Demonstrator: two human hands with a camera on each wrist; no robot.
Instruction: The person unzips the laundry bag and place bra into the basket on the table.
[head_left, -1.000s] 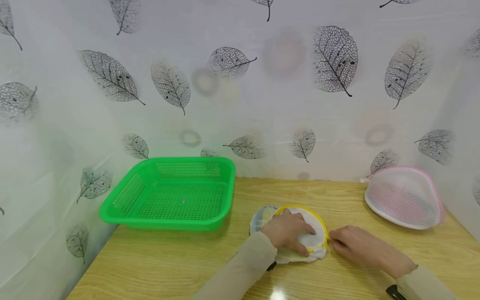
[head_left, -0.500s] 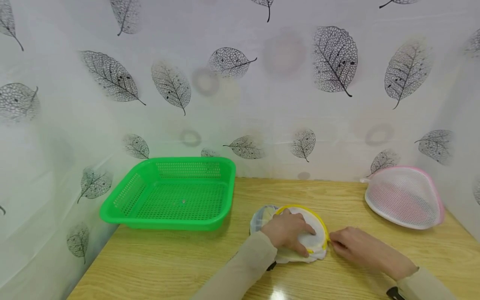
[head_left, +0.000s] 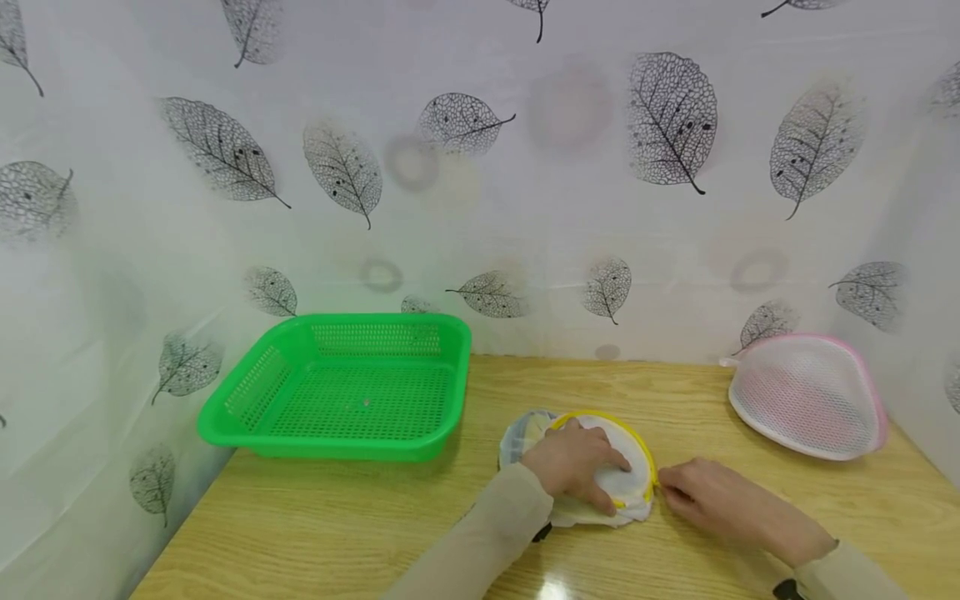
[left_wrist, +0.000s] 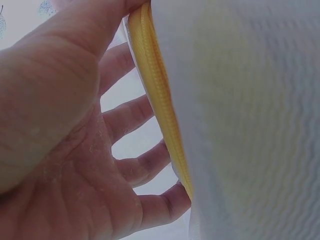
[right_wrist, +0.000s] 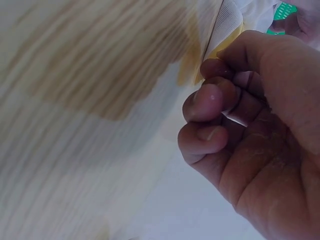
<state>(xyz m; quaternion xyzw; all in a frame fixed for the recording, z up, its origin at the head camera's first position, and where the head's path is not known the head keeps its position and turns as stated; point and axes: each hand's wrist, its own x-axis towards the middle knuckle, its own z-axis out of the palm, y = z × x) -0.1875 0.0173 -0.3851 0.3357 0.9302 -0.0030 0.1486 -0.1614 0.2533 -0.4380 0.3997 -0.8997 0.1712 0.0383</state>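
Note:
A round white mesh laundry bag [head_left: 621, 435] with a yellow zipper [left_wrist: 159, 90] round its edge lies on the table, pale cloth showing through the mesh at its left. My left hand [head_left: 576, 462] rests on top of the bag with fingers spread. In the left wrist view its fingertips meet the yellow edge. At the bag's right side my right hand [head_left: 723, 500] pinches the yellow zipper end between thumb and index finger, the other fingers curled in. What lies between those fingertips is mostly hidden.
A green plastic basket [head_left: 333, 451] with small specks on its floor stands to the left on the wooden table [head_left: 337, 533]. At the far right lies a white mesh bag with pink trim [head_left: 810, 396]. A leaf-printed curtain [head_left: 525, 208] hangs behind.

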